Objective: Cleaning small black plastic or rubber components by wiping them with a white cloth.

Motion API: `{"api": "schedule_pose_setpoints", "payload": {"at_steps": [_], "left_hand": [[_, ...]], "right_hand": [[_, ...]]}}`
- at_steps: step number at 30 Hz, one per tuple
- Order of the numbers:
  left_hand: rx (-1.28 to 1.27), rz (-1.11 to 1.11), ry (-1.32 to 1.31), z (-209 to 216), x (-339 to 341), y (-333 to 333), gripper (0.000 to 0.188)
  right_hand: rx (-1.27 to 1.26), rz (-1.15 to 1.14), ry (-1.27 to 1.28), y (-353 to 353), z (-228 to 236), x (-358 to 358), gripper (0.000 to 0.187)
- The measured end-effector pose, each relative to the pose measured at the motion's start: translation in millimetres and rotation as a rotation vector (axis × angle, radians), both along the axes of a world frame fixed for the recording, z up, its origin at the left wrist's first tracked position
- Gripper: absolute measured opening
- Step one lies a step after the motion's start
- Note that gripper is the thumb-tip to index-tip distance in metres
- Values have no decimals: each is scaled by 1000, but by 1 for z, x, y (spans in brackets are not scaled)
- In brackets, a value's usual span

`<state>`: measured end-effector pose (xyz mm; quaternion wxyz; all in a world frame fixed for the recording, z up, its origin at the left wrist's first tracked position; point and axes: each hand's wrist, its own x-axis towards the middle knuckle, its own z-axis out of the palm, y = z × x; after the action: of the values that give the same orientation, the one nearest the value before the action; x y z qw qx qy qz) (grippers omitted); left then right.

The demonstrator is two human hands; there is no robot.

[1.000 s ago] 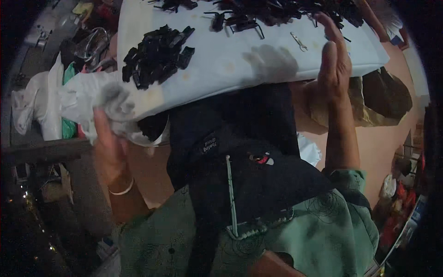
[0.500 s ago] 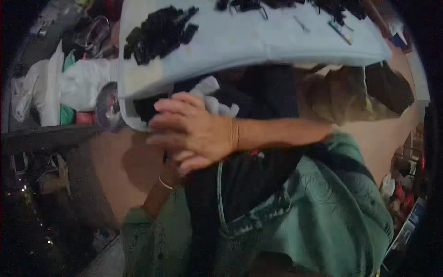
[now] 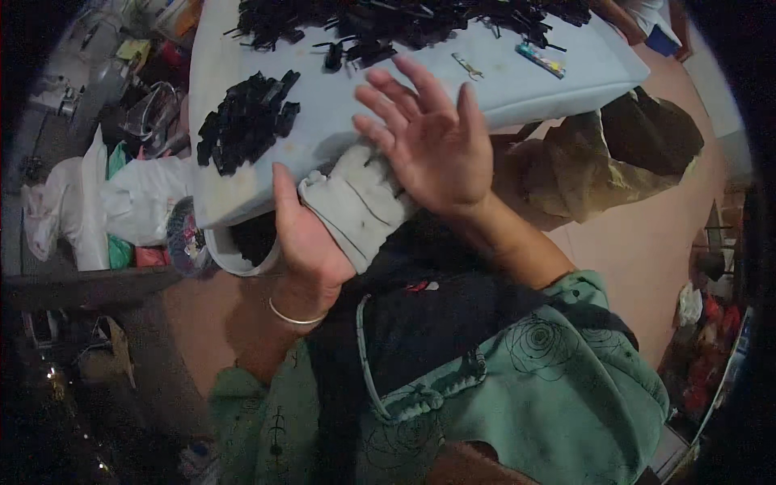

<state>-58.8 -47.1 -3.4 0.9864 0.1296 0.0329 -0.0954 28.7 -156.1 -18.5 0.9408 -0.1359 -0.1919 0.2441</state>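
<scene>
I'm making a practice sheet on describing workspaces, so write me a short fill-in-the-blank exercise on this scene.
1. Pale fabric lies against the left hand, while the right hand is ____ (open or clenched).
2. The bracelet is on the ____ wrist.
3. The small parts heaped on the pale tabletop are coloured ____.
4. The brown sack is on the picture's ____ side.

Missing words: open; left; black; right.

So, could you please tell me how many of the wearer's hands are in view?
2: the left hand, partly covered by a pale glove, and the right hand, open beside it.
</scene>
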Motion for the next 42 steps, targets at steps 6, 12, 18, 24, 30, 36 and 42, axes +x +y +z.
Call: {"api": "schedule_pose_setpoints", "payload": {"at_steps": [6,12,18,24,30,36,42], "left_hand": [[-203,-150,-254,-1,18,-6,93],[152,-11,-67,18,27,-9,79],[1681,397,-211,2,27,32,24],[2074,457,-184,15,74,63,16],[2484,662,-365,4,154,75,18],[2559,491,-289,-16,157,67,27],[2118,812,-371,-6,125,64,15]], "right_hand": [[-178,-160,-53,-45,-9,25,53],[-1310,-952,-720,-88,-7,64,22],[-1832,-1144,-1048,-116,-21,92,23],[-2035,-984,-1209,-79,-14,115,24],[-1972,-815,-1425,-59,-13,123,14],[-1860,-801,-1561,-54,-10,108,13],[-1489,-410,-836,-52,13,88,6]]}}
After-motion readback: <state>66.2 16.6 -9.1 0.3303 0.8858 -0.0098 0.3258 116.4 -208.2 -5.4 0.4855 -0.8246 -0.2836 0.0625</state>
